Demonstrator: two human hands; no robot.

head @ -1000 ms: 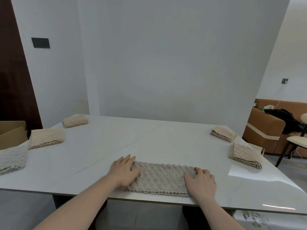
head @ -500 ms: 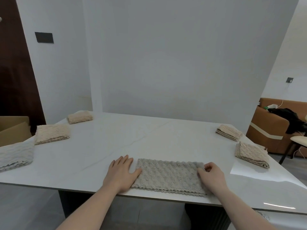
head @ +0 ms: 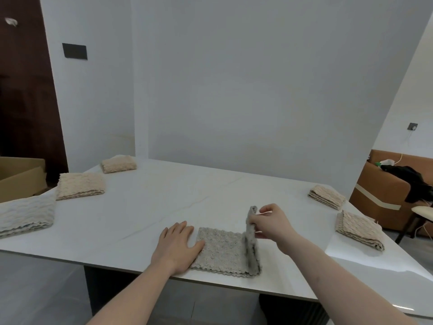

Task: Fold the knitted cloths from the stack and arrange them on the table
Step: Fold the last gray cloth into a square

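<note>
A grey-beige knitted cloth (head: pixel 221 250) lies at the table's near edge, folded into a long strip. My right hand (head: pixel 271 222) pinches its right end and holds that end lifted upright above the strip. My left hand (head: pixel 177 246) lies flat with spread fingers, its thumb pressing on the strip's left end. Folded knitted cloths rest along both sides: two beige ones at the left (head: pixel 80 188) (head: pixel 119 163), a whitish one (head: pixel 25 213) at the far left edge, and two beige ones at the right (head: pixel 326 197) (head: pixel 358 229).
The white marble table (head: pixel 187 198) stands against a white wall. A cardboard box (head: pixel 21 177) sits beyond the left edge. A brown sofa (head: pixel 384 191) with dark clothing and a chair (head: pixel 421 213) stand to the right.
My right hand has gripped the strip's right end and raised it upright, moving it leftward. The left hand stays pressing the left end. The camera view has shifted.
</note>
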